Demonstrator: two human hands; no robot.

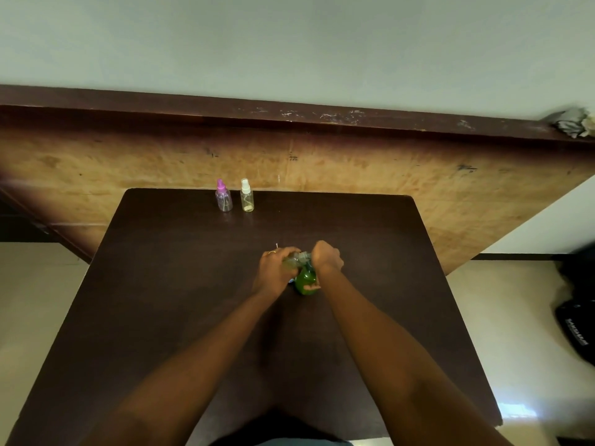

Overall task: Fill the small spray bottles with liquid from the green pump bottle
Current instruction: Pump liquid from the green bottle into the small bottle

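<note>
Over the table (193,284), small bottle (293,261) lies sideways, neck toward green pump bottle (306,280).

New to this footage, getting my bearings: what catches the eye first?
At the table centre, the left hand holds a small clear bottle at the green pump bottle, whose top the right hand grips. A pink-capped spray bottle and a white-capped spray bottle stand paired at the far edge.

A dark brown tabletop (161,284) stands on a pale floor (32,300). Past its far edge leans a worn wooden panel (386,188) with a dark ledge (193,104); a crumpled cloth (573,123) sits at the ledge's right end. A black bag (576,326) lies on the floor, right of the tabletop.
</note>
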